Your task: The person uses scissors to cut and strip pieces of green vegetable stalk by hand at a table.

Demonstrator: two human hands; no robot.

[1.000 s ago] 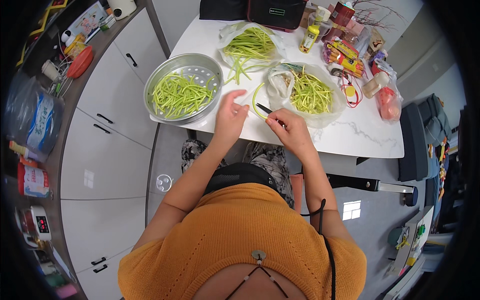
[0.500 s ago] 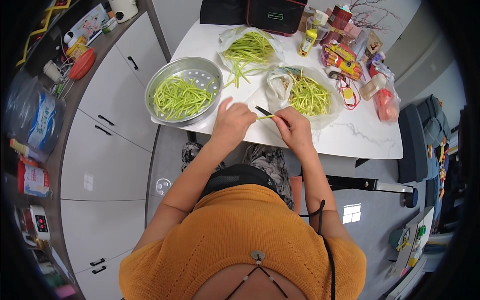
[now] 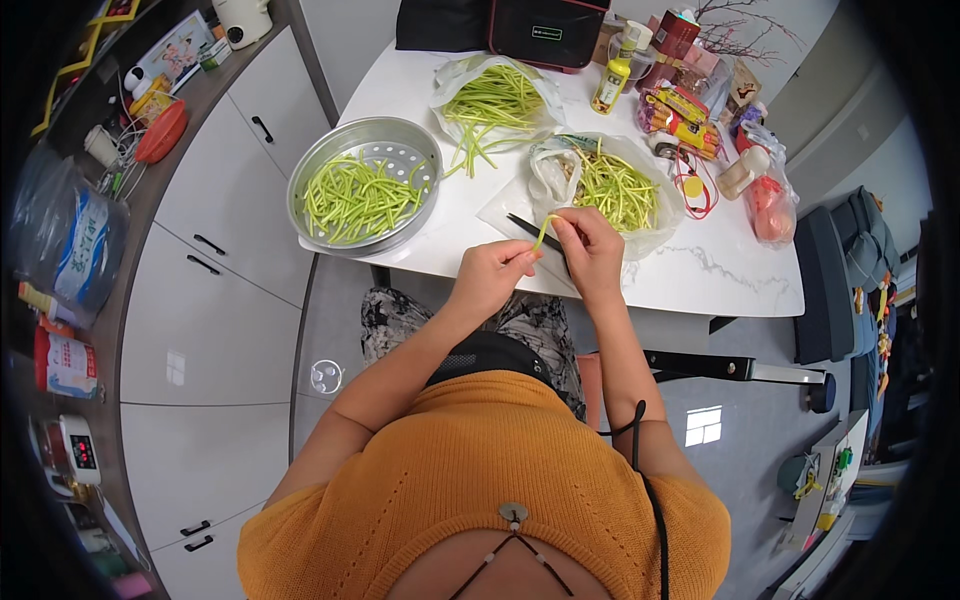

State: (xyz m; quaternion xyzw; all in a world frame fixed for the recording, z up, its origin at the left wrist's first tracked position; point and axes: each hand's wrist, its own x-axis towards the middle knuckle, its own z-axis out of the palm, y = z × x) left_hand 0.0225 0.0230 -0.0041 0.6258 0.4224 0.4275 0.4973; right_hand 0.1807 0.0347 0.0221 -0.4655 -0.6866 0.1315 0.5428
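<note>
Between my two hands, over the table's near edge, a thin green vegetable stem (image 3: 541, 233) is pinched at both ends and looks bent. My left hand (image 3: 490, 276) has thumb and fingers closed on its lower end. Closed on the upper end is my right hand (image 3: 594, 250). A dark, narrow pointed tool (image 3: 522, 223) shows beside my right hand, partly hidden by it; whether it is held cannot be made out. At the left stands a metal strainer pan (image 3: 431, 190) with short cut stems (image 3: 360, 200). A plastic bag (image 3: 545, 165) of pale stem pieces (image 3: 615, 190) lies beyond my right hand.
Farther back, another plastic bag (image 3: 447, 78) holds long green stems (image 3: 495, 100). A yellow bottle (image 3: 611, 84), packaged food (image 3: 683, 122) and a red cord (image 3: 708, 205) crowd the white table's (image 3: 730, 270) right side. A black bag (image 3: 547, 35) stands behind.
My left hand has moved right and nearer to me, its raised fingers now curled in. My right hand has shifted slightly right, and the stem has gone from nearly level to steeply slanted.
</note>
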